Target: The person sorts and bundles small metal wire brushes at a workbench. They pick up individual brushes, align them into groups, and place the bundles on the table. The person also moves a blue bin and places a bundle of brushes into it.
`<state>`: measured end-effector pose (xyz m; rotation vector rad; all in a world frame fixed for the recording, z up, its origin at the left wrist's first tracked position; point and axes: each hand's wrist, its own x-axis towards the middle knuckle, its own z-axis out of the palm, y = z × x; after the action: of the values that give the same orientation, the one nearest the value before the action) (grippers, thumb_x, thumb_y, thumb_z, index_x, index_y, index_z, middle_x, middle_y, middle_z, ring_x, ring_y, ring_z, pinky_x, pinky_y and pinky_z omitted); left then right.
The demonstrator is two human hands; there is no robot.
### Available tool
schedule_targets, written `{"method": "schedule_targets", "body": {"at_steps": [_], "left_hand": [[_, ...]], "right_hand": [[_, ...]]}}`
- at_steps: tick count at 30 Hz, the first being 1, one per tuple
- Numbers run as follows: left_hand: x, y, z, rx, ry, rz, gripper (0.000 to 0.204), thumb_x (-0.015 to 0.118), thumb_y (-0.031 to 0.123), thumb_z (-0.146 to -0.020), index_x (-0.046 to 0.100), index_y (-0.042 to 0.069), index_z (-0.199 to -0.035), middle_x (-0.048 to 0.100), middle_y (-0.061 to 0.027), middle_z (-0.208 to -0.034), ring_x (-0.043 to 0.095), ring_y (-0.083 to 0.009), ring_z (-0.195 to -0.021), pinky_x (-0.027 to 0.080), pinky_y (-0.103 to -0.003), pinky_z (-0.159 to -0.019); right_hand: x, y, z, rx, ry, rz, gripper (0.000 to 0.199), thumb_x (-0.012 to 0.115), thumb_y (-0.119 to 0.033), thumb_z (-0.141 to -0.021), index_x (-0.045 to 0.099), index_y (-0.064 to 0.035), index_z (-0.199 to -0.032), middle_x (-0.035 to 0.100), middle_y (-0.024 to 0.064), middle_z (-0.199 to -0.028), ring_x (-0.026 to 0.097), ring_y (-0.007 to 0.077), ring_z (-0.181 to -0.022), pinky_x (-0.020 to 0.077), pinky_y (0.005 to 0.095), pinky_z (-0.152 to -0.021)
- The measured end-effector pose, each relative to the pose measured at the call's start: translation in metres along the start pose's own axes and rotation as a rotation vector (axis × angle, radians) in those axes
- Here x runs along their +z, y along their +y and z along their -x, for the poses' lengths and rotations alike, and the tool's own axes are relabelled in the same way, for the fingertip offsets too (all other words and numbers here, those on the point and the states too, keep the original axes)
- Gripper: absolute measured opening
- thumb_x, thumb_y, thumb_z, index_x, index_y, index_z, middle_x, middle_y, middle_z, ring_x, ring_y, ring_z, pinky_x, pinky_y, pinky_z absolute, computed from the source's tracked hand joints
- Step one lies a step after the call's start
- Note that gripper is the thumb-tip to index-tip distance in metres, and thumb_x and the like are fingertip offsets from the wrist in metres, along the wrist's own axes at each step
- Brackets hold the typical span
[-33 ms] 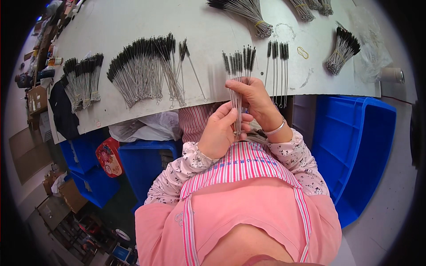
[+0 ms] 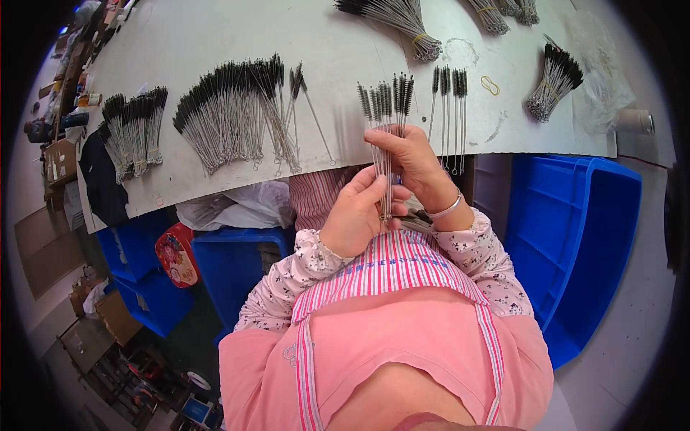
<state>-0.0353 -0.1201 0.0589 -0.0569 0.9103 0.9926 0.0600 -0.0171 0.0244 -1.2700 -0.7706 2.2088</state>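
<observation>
Between my hands, in front of my apron, stands a small bunch of wire brushes (image 2: 379,102) with dark bristles up and looped wire ends down. My left hand (image 2: 359,213) is closed round the lower wire stems, thumb across their front. Higher up, my right hand (image 2: 407,159) grips the same bunch below the bristles, thumb in front. Just right of my right hand, several loose brushes (image 2: 447,118) lie side by side at the table's near edge. To the left a large fan of brushes (image 2: 228,115) is spread on the table, with a few strays beside it.
On the grey table (image 2: 345,54) lie more brush bundles, one at the right (image 2: 555,82), one at the far side (image 2: 402,25) and tied ones at the left (image 2: 135,133). A yellow rubber band (image 2: 490,85) lies right of the loose brushes. Blue crates (image 2: 575,244) stand below.
The bunch of brushes in my hands has shifted very slightly, its bristle tips a little to the left. Otherwise the scene looks the same.
</observation>
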Motion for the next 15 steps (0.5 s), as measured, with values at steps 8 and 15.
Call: {"method": "schedule_targets", "body": {"at_steps": [8, 15], "left_hand": [[-0.012, -0.005, 0.002, -0.095, -0.223, 0.02, 0.032, 0.045, 0.017, -0.094, 0.039, 0.016, -0.126, 0.051, -0.0024, -0.082, 0.049, -0.0132, -0.072, 0.042, -0.028, -0.06], [-0.017, -0.011, 0.011, -0.191, -0.312, 0.004, 0.038, 0.046, 0.015, -0.094, 0.037, 0.015, -0.13, 0.053, -0.0039, -0.087, 0.049, -0.0114, -0.073, 0.04, -0.026, -0.06]], "right_hand": [[-0.01, -0.036, -0.016, -0.327, 0.045, 0.019, 0.039, 0.053, -0.041, -0.088, 0.06, -0.0053, -0.103, 0.064, 0.0003, -0.078, 0.022, 0.0015, -0.039, 0.0158, 0.0192, -0.037], [-0.027, -0.07, -0.018, -0.327, -0.36, 0.607, 0.05, 0.044, -0.048, -0.09, 0.063, -0.0062, -0.109, 0.065, 0.0023, -0.084, 0.02, 0.0006, -0.041, 0.0146, 0.0197, -0.037]]}}
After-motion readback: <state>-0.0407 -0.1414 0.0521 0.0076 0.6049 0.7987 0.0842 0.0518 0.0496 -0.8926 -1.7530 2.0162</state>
